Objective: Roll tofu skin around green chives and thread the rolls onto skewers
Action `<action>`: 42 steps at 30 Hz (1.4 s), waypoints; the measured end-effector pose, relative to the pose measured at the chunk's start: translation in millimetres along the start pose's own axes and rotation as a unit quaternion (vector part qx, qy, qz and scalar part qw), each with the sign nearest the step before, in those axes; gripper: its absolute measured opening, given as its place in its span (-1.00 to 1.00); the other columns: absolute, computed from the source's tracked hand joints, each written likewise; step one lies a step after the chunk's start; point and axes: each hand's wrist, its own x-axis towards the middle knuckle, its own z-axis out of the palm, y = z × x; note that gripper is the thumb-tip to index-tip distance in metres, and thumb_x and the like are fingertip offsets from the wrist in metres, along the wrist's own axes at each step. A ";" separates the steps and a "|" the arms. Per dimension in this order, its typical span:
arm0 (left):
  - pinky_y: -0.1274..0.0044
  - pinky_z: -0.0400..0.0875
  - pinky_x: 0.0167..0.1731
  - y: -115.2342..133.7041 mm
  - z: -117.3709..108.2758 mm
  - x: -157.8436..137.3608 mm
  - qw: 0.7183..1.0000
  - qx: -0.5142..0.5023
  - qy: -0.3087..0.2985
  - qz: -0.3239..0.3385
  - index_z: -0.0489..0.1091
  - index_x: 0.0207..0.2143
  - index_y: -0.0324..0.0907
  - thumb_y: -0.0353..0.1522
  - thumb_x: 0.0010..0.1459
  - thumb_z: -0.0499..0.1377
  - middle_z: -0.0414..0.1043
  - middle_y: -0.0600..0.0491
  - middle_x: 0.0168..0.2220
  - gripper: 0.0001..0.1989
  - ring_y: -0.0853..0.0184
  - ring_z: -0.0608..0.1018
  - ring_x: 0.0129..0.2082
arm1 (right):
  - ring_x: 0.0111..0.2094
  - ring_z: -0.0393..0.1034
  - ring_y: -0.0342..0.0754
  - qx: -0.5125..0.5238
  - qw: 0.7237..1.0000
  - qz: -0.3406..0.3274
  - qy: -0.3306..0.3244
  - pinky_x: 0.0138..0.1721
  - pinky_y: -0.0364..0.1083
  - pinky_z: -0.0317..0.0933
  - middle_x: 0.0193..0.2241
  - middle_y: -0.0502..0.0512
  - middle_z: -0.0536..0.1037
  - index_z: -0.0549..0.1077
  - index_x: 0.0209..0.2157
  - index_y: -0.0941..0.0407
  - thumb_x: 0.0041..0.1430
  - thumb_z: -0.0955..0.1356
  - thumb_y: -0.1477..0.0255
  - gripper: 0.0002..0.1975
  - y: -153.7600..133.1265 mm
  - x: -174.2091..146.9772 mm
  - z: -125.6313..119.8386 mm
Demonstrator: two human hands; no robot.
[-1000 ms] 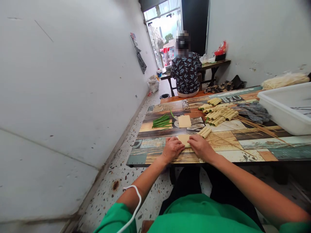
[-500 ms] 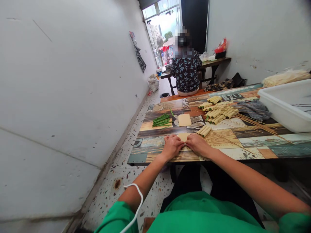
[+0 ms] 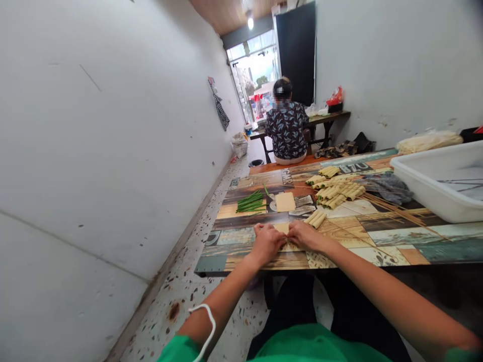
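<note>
While the left hand (image 3: 269,243) and right hand (image 3: 304,236) sit close together, I see both clamped on the near edge of a sheet (image 3: 280,228), partly hidden, on the table (image 3: 345,232). Beyond it I get a pale square (image 3: 285,202), lying flat, green stalks (image 3: 249,202) to its left. Some rolls (image 3: 316,219) lie just past the right hand; farther back I see a bigger pile (image 3: 337,193), sticks (image 3: 400,209), cloth (image 3: 392,188) and tub (image 3: 426,188).

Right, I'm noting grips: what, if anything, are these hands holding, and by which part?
The left hand and right hand hold one pale yellow sheet between them by its near edge; the exact contact is hidden.
</note>
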 end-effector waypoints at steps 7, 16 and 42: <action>0.25 -0.06 -0.05 1.9 6.6 -3.1 0.999 0.033 0.028 0.023 0.49 -0.43 -0.12 -0.35 0.24 0.17 0.54 0.08 -0.44 -0.82 0.28 0.43 -0.21 | -0.35 0.33 -0.11 -0.017 1.000 0.010 0.003 -0.33 -0.13 0.04 -0.40 0.15 0.53 0.59 -0.43 0.19 0.25 0.30 0.50 -0.75 -1.7 -2.2 2.5; 0.22 0.00 -0.07 3.0 -8.0 10.9 0.999 0.013 -0.036 -0.012 0.55 -0.42 -0.09 -0.35 0.22 0.18 0.56 0.03 -0.35 -0.82 0.22 0.42 -0.15 | -0.24 0.30 0.00 -0.219 0.959 0.008 0.181 -0.25 -0.06 0.07 -0.35 0.11 0.50 0.55 -0.31 0.13 0.22 0.36 0.47 -0.91 -15.8 -21.2 30.5; 0.30 0.01 -0.13 -10.2 -9.8 35.7 0.994 -0.003 -0.101 -0.031 0.58 -0.35 -0.09 -0.40 0.15 0.16 0.62 0.01 -0.32 -0.82 0.24 0.47 -0.23 | -0.20 0.22 0.04 -0.168 0.984 0.011 0.059 -0.21 -0.03 0.01 -0.32 0.21 0.48 0.55 -0.37 0.17 0.30 0.26 0.44 -0.74 -9.9 -7.5 5.7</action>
